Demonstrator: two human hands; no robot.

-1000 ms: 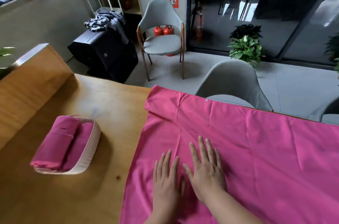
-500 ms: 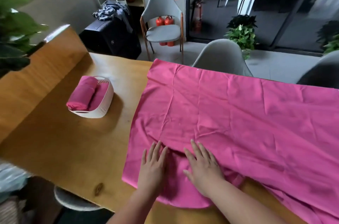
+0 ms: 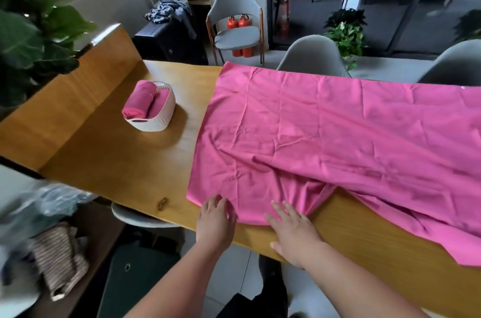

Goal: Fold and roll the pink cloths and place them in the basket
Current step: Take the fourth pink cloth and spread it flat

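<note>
Nearest the person and well to the right of the basket (image 3: 156,124), the left hand (image 3: 216,220) lies with curved fingers on the near-left corner of the pink cloth (image 3: 325,130), though I cannot tell whether it pinches the hem. The right hand (image 3: 292,230) presses flat and spread on the bunched near edge. The fold would likely go best if both hands took that edge wide apart and smoothed the puckers first, since the cloth lies spread on the table (image 3: 117,161) with its long axis running rightward away from the basket, which holds two rolled cloths (image 3: 138,101).
</note>
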